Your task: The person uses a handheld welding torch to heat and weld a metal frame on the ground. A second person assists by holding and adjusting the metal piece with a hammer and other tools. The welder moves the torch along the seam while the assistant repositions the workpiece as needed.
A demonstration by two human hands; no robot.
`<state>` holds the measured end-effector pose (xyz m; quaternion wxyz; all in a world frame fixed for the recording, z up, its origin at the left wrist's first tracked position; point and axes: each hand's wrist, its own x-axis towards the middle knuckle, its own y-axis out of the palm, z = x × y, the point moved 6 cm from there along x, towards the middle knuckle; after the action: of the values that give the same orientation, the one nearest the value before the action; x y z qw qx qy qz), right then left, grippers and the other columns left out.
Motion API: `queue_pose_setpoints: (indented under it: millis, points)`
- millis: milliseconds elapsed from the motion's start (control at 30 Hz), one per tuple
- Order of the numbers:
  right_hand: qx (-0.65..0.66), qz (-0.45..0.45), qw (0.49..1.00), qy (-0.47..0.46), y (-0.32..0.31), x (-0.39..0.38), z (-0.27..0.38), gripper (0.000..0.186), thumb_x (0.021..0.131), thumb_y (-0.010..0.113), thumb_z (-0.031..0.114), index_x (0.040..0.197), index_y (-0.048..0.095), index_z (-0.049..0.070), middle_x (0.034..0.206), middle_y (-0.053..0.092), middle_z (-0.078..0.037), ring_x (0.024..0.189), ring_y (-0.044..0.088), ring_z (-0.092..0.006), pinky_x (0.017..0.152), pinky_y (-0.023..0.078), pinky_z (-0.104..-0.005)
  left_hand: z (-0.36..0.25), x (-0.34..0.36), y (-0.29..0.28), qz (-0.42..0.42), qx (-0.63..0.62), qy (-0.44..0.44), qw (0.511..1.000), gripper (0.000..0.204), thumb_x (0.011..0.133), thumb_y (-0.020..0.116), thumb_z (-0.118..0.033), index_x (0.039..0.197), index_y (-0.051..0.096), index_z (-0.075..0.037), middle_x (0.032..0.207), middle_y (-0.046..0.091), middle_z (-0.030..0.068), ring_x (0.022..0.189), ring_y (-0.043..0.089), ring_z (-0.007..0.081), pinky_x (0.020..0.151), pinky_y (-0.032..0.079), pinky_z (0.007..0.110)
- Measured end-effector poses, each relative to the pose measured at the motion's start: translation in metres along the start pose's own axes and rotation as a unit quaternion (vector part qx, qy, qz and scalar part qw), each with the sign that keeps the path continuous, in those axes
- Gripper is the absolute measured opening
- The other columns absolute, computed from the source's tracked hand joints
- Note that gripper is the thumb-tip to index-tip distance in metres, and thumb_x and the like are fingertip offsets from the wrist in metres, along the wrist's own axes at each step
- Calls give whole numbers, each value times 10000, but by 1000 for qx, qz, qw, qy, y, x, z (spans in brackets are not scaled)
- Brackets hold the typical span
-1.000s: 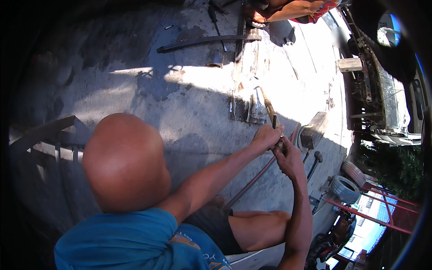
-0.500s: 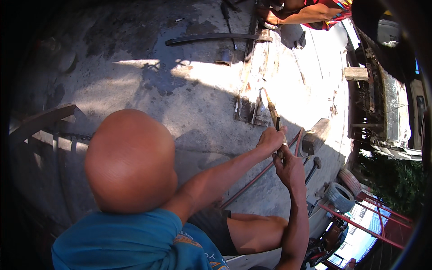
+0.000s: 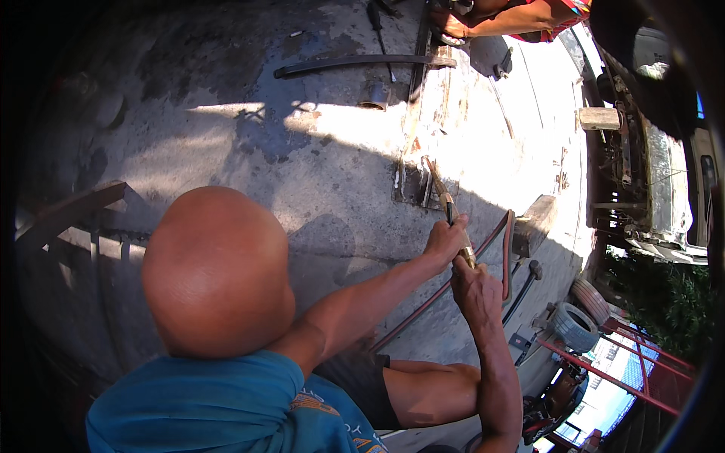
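A long brass gas torch (image 3: 440,187) slants between my hands, its narrow tip pointing up and left. My left hand (image 3: 447,240) is closed around its middle. Just behind it, my right hand (image 3: 477,285) grips the rear end, with brass fittings showing between the two. The torch tip is over a dark, rusty metal piece (image 3: 412,189) on the concrete; whether they touch, I cannot tell. A red hose (image 3: 504,257) loops beside my right hand. Where it joins the torch is hidden.
A curved metal bar (image 3: 355,63) and a short pipe piece (image 3: 374,96) lie farther off. Another person's hand (image 3: 451,29) is at the top. A wooden block (image 3: 535,223), a hammer (image 3: 535,272) and tyres (image 3: 574,327) are on the right. A large rounded patch of skin blocks the left.
The torch has swung left, its tip now lower over the metal piece. My left hand has shifted slightly left and down. My right hand has turned and drawn back a little.
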<state>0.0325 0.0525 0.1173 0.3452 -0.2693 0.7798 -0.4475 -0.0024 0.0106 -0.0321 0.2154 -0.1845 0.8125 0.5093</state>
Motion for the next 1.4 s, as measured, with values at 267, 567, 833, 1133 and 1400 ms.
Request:
queue_pose_setpoints:
  millis: [267,567,833,1133,1400]
  points:
    - [-14,-28,999,-9,3,2,3,82,927,662,158,921,580,155,696,613,-125,565,698,-286,461,519,-406,-4,-1,-2,57,-34,13,998,540,1079,540,-437,1023,607,96,872,740,211,784,757,274,746,644,410]
    - [-8,-47,999,-27,-1,10,8,124,911,675,132,902,553,153,694,622,-105,571,687,-248,481,525,-368,-7,7,-7,52,-65,3,997,471,1068,556,-424,1017,589,43,897,741,227,794,762,294,748,646,417]
    - [-4,-38,999,-16,2,13,9,86,924,657,140,956,586,176,695,635,-93,569,688,-237,492,537,-358,-12,9,-9,55,-62,5,996,472,1068,556,-412,1038,572,59,909,732,248,803,761,308,744,650,416]
    - [-33,-31,999,-13,8,20,10,121,935,637,148,1034,596,206,693,637,-60,609,688,-199,498,535,-342,-23,13,-11,54,-63,4,997,442,1082,532,-383,1034,555,55,962,721,279,842,759,342,763,653,450]
    - [-20,-47,999,-6,9,26,13,140,938,628,138,1058,607,207,704,640,-76,615,684,-221,503,538,-354,-32,17,-16,65,-43,13,997,411,1082,526,-376,1056,563,33,980,721,274,887,753,359,796,642,477]
